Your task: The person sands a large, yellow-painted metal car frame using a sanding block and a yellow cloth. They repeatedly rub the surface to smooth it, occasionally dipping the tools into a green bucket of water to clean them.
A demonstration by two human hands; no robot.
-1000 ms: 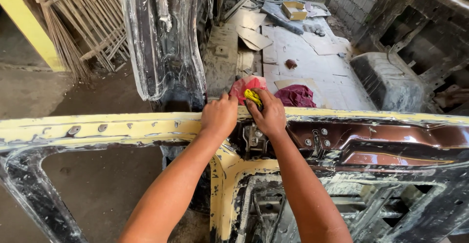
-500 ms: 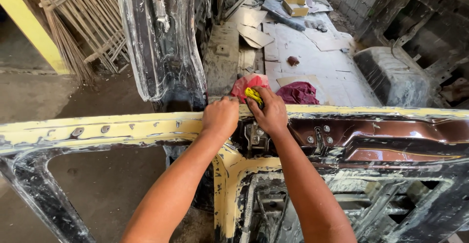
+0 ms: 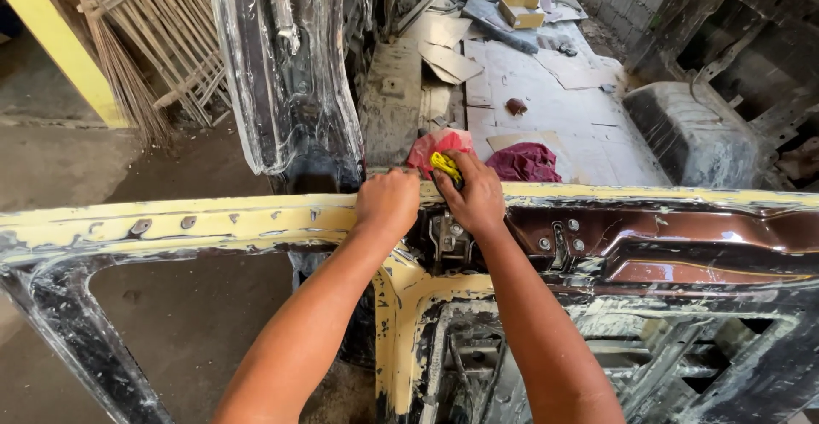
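The right hand (image 3: 478,202) is gripping a small yellow tool (image 3: 445,168) in closed fingers, pressing it against the upper edge of the stripped metal panel (image 3: 213,219). The panel's long axis runs left-right. The left hand (image 3: 388,202), fist closed, is bracing just beside it.

Both hands have slid a touch leftward along the yellow frame rail (image 3: 213,219). The view tipped slightly downward.
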